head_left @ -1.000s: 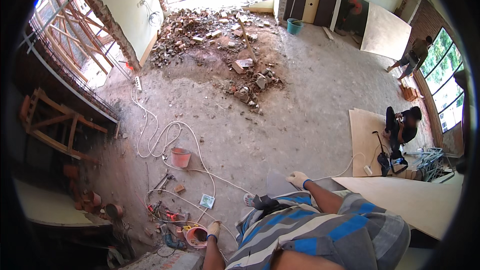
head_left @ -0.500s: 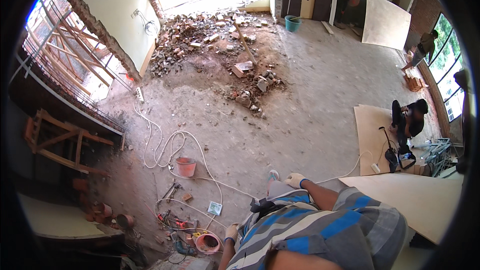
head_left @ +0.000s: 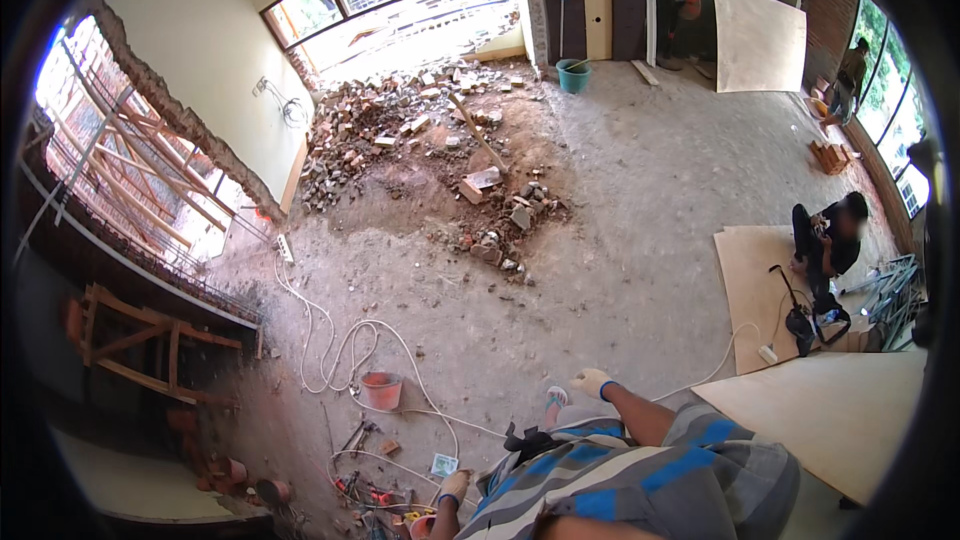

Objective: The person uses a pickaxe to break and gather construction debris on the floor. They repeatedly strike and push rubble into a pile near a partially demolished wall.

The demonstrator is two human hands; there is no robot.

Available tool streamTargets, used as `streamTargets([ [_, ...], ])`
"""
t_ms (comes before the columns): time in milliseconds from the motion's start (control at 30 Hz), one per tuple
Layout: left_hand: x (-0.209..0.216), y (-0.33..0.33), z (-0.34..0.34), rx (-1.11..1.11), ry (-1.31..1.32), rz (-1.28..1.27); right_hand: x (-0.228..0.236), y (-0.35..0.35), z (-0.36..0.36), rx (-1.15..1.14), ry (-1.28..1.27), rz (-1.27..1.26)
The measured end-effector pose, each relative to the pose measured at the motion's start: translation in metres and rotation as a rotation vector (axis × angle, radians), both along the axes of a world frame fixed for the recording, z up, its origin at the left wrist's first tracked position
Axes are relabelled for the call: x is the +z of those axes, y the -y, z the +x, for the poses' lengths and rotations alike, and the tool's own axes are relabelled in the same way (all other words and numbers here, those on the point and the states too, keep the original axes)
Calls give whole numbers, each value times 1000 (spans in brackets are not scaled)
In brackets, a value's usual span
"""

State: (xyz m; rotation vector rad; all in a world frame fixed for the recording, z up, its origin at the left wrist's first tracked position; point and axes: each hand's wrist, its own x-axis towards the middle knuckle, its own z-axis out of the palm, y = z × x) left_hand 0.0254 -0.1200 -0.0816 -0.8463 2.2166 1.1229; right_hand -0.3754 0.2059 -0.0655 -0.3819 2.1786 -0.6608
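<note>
My left hand (head_left: 456, 483), in a pale work glove with a blue cuff, hangs beside my striped clothing. Its fingers are too small to make out. Close to it lie a small blue-green packet (head_left: 445, 465) and the white cable on the floor. My right hand (head_left: 592, 383), gloved the same way, is held out over the floor just above my foot (head_left: 556, 397). Its fingers look loosely stretched, with nothing visible in them. Below left stand an orange-pink bucket (head_left: 422, 527) and several scattered hand tools (head_left: 380, 497).
A red bucket (head_left: 382, 391) stands beside a looped white cable (head_left: 330, 340). Brick rubble (head_left: 400, 130) with a long wooden handle (head_left: 478, 132) covers the far floor. At right, a person (head_left: 832, 235) sits on a plywood sheet (head_left: 745, 290). Wooden trestle (head_left: 150, 340) at left.
My view has shifted, so the room sits lower in the picture. My right hand has moved away from my leg and out over the floor. My left hand remains beside my clothing.
</note>
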Motion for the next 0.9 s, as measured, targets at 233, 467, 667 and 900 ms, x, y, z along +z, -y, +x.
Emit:
streamTargets([
  [233,21,28,-58,-309,26,-273,-24,-67,-13,-105,56,29],
  [467,11,-1,-96,430,-53,281,-38,-116,-11,-109,65,188],
  [667,-25,12,-96,231,-157,601,-35,-105,-9,-164,25,93],
  [900,-35,36,-101,-396,142,-123,-54,-74,-17,-110,-8,36],
])
